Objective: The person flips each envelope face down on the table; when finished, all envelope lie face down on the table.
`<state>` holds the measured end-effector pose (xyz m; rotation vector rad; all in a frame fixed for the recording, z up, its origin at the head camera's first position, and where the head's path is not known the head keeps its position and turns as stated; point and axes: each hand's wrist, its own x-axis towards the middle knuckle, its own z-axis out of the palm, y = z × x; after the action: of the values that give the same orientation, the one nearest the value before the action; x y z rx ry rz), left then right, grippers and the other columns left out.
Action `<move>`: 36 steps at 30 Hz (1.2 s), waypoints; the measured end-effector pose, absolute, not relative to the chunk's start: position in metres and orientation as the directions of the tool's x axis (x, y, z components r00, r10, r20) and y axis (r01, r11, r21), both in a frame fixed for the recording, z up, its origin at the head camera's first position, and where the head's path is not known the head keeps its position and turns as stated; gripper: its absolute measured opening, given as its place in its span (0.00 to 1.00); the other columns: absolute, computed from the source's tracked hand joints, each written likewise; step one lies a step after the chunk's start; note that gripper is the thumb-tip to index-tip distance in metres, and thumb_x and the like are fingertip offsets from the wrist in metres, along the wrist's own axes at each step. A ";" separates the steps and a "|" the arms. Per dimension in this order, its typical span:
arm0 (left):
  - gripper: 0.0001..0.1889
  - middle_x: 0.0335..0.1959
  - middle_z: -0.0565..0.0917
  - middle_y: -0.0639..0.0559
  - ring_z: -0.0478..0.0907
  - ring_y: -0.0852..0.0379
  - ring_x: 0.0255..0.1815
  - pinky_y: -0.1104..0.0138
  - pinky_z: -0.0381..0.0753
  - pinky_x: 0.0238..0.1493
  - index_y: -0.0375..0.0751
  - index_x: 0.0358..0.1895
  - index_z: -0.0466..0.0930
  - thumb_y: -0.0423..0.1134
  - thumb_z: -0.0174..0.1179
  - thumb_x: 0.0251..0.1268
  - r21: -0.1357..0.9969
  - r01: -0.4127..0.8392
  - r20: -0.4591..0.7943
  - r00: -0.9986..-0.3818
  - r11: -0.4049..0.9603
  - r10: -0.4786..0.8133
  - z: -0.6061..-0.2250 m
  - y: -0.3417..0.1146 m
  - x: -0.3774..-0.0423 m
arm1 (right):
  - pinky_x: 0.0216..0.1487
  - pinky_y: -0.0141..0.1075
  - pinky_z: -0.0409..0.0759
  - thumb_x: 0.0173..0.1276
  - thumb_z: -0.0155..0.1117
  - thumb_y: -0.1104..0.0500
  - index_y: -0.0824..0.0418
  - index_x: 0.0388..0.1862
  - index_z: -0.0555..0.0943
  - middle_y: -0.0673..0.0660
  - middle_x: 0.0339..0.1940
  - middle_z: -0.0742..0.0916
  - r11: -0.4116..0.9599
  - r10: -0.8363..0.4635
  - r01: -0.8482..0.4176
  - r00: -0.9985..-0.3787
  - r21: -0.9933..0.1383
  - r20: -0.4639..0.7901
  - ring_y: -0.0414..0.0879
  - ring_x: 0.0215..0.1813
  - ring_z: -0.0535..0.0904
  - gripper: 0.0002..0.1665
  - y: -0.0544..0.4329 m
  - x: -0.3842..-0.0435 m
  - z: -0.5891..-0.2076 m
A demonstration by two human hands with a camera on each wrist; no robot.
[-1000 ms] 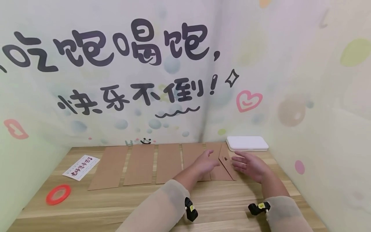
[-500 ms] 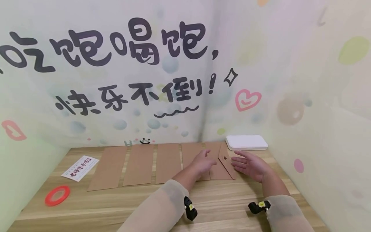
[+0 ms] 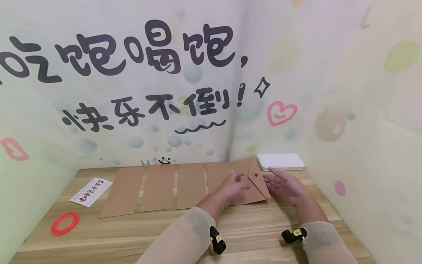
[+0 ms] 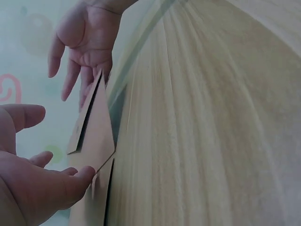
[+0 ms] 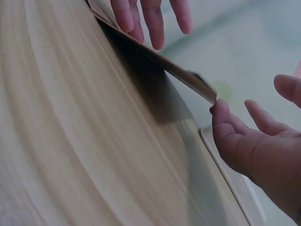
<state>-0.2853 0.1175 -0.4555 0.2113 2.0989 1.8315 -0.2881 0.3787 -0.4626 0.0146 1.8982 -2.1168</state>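
Note:
A brown paper envelope with a pointed flap and a small dark mark lies at the right end of a row. My right hand is at its right side; in the right wrist view, the little fingertip touches the raised edge, with a dark shadow on the table beneath. Over its left part is my left hand, fingers spread and relaxed. The left wrist view shows the left fingertips right at the envelope's near edge and the right fingers behind its far end.
Several brown envelopes lie side by side to the left on the wooden table. Beyond them are a white card with dark red writing and a red ring. A white flat case stands by the printed back wall.
The right end of the envelope has lifted and turned slightly. My right fingers have come in to its edge; the left hand has moved little.

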 end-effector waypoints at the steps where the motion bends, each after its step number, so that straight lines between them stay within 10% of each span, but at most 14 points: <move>1: 0.38 0.81 0.69 0.34 0.66 0.34 0.82 0.42 0.68 0.82 0.39 0.79 0.69 0.40 0.70 0.65 0.984 -0.113 -0.155 -0.928 0.140 0.338 -0.455 0.119 -0.285 | 0.69 0.33 0.82 0.89 0.47 0.46 0.67 0.88 0.49 0.63 0.77 0.79 -0.097 -0.219 0.218 -0.956 -0.971 -0.193 0.42 0.68 0.82 0.42 0.379 -0.288 -0.462; 20: 0.32 0.83 0.69 0.47 0.70 0.44 0.80 0.46 0.76 0.77 0.56 0.75 0.77 0.45 0.73 0.68 0.989 -0.129 -0.148 -0.893 0.072 0.425 -0.443 0.134 -0.274 | 0.56 0.30 0.85 0.85 0.56 0.60 0.63 0.87 0.60 0.39 0.65 0.84 -0.040 -0.313 0.130 -0.943 -0.991 -0.111 0.36 0.57 0.84 0.36 0.350 -0.280 -0.444; 30: 0.33 0.79 0.74 0.49 0.83 0.53 0.65 0.55 0.87 0.65 0.47 0.75 0.75 0.39 0.73 0.68 0.987 -0.160 -0.156 -0.902 0.023 0.401 -0.436 0.141 -0.267 | 0.58 0.28 0.83 0.82 0.60 0.61 0.61 0.87 0.60 0.44 0.66 0.81 -0.001 -0.296 0.127 -0.948 -0.992 -0.121 0.36 0.63 0.80 0.39 0.339 -0.278 -0.442; 36: 0.35 0.79 0.72 0.44 0.87 0.57 0.52 0.62 0.90 0.59 0.38 0.76 0.70 0.30 0.71 0.66 0.973 -0.191 -0.123 -0.904 -0.130 0.409 -0.440 0.146 -0.268 | 0.62 0.29 0.82 0.83 0.61 0.58 0.61 0.88 0.57 0.64 0.83 0.67 0.037 -0.299 0.129 -0.945 -0.991 -0.134 0.38 0.68 0.78 0.42 0.336 -0.277 -0.445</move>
<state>-0.2681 0.1458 -0.4404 0.2424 1.7559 2.0860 -0.2774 0.3357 -0.4453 -0.1727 2.0155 -1.9806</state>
